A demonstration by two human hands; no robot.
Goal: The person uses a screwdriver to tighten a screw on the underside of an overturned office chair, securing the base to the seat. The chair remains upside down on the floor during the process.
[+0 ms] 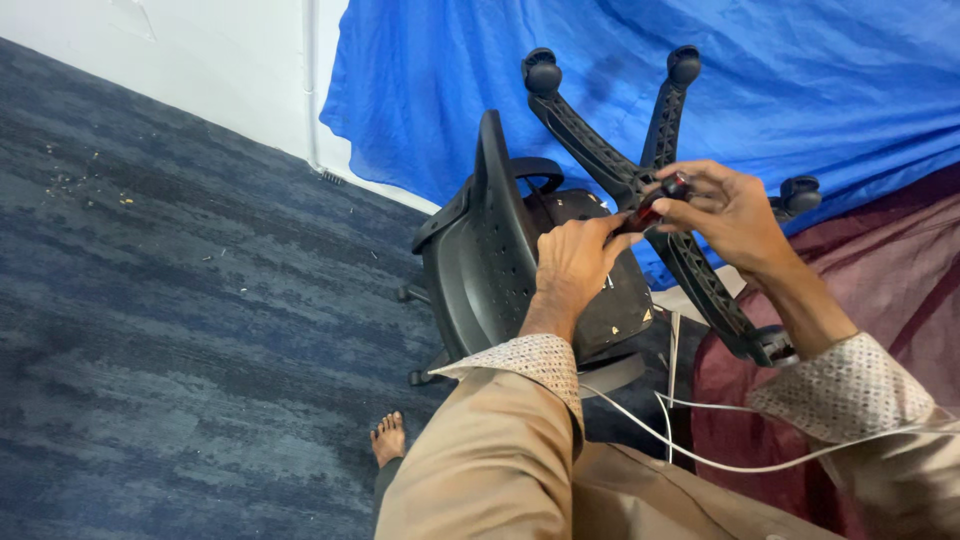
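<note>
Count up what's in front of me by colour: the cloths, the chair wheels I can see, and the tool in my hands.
Blue cloth: 1
Maroon cloth: 1
Black chair wheels: 4 in view
Red-and-black tool, held by left hand and right hand: 1
Total: 7

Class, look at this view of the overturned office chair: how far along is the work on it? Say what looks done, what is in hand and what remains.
Done: the black office chair lies tipped over, its star base raised with castors showing. In hand: the left hand and right hand together grip a small red-and-black tool at the base's hub. Left: the base is still on the chair; nothing lies detached nearby.
</note>
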